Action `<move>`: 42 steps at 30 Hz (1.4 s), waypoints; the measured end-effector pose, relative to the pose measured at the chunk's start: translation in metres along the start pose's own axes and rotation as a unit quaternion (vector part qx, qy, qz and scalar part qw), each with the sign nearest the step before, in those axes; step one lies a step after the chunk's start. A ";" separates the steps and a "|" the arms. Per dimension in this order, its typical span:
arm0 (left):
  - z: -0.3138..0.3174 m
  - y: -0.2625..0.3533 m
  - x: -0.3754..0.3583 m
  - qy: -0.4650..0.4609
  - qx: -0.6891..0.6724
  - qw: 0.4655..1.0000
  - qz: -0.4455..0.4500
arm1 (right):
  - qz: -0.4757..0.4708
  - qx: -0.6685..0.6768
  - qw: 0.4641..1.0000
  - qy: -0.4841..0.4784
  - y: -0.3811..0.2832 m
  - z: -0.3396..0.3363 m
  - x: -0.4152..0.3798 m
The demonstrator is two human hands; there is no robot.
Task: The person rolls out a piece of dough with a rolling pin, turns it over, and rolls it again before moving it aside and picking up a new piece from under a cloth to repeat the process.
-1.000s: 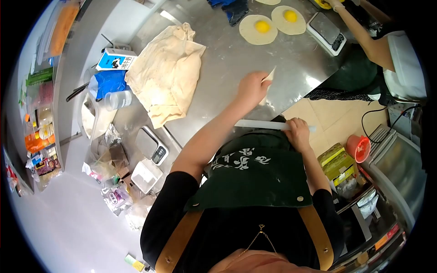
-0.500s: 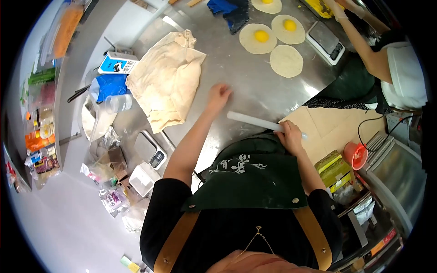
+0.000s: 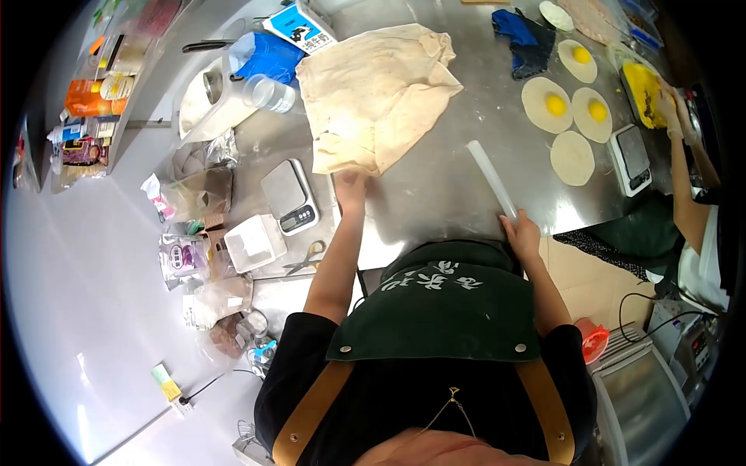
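A cream cloth (image 3: 381, 93) lies rumpled over the steel worktop, hiding whatever is beneath it. My left hand (image 3: 352, 189) is at its near edge, fingers closed on the fabric, with the fingertips partly hidden. My right hand (image 3: 523, 233) grips one end of a white rolling pin (image 3: 491, 177), whose far end points away over the worktop. Beyond the pin are flat dough rounds, one plain (image 3: 573, 158) and several with a yellow ball of filling, such as the nearest filled round (image 3: 536, 97).
To the left are a digital scale (image 3: 291, 196), scissors (image 3: 308, 258), a white tub (image 3: 254, 243), a plastic cup (image 3: 270, 95) and a milk carton (image 3: 301, 28). At right, another person's gloved hands (image 3: 674, 109) work at a yellow-filled tray (image 3: 641, 87), near a second scale (image 3: 631, 159).
My left hand has moved from the bare worktop to the cloth's near edge. The rolling pin has swung to point more away from me. The camera view has turned left.
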State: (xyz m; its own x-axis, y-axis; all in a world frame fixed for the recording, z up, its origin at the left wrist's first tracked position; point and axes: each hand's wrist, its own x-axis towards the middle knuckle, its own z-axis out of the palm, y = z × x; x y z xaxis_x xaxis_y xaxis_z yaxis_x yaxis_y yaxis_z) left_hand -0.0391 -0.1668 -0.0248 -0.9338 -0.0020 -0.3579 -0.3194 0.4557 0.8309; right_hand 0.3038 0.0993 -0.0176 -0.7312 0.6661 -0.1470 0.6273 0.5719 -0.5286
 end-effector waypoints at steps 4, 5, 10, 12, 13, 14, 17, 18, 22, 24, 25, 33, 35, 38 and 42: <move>0.008 0.021 -0.005 -0.053 -0.154 0.979 -0.120 | -0.002 -0.015 1.000 0.014 -0.004 0.000 0.000; 0.011 0.023 -0.003 -0.053 -0.205 0.968 -0.135 | 0.000 -0.017 1.000 0.016 -0.005 0.000 0.000; 0.022 0.045 0.012 -0.033 -0.334 0.924 -0.183 | -0.017 -0.023 0.999 0.045 -0.005 0.002 -0.001; 0.026 0.071 0.015 -0.046 -0.329 0.931 -0.149 | -0.016 -0.026 0.998 0.053 -0.002 0.006 0.000; 0.028 0.072 0.030 -0.070 -0.333 0.932 -0.123 | -0.015 -0.028 0.998 0.057 0.001 0.007 0.000; 0.031 0.075 0.047 -0.081 -0.338 0.930 -0.120 | -0.019 -0.027 0.998 0.055 0.004 0.009 0.001; 0.038 0.113 0.084 -0.119 -0.337 0.930 -0.089 | -0.014 -0.030 0.998 0.050 0.005 0.009 0.001; 0.038 0.128 0.093 -0.147 -0.344 0.925 -0.060 | -0.015 -0.033 0.998 0.048 0.005 0.008 0.001; 0.030 0.164 0.080 -0.112 -0.272 0.956 0.019 | -0.012 -0.034 0.998 0.042 0.005 0.007 0.001; 0.027 0.149 0.082 -0.062 -0.237 0.969 0.036 | -0.009 -0.030 0.999 0.042 0.001 0.006 0.001; 0.027 0.122 0.094 -0.022 -0.192 0.980 0.056 | -0.007 -0.029 0.999 0.042 -0.001 0.003 0.002; 0.037 0.031 0.056 0.147 0.090 0.961 0.216 | -0.019 -0.017 0.998 0.054 0.001 0.005 0.000; 0.055 0.029 0.044 -0.030 0.066 0.988 0.138 | -0.018 -0.010 0.998 0.059 0.000 0.004 0.001; 0.072 0.085 0.007 -0.314 0.067 0.947 0.006 | -0.019 -0.014 0.998 0.064 0.002 0.006 0.001; 0.100 0.119 0.026 -0.393 0.149 0.907 0.017 | -0.011 -0.017 0.998 0.060 -0.001 0.005 0.001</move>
State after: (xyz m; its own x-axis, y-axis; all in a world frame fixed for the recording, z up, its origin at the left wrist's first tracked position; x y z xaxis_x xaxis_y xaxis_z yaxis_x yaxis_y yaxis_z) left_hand -0.0846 -0.0234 0.0219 -0.5017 0.5975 -0.6255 -0.1260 0.6649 0.7362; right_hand 0.3013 0.0973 -0.0215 -0.7082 0.7053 -0.0333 0.6219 0.6008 -0.5022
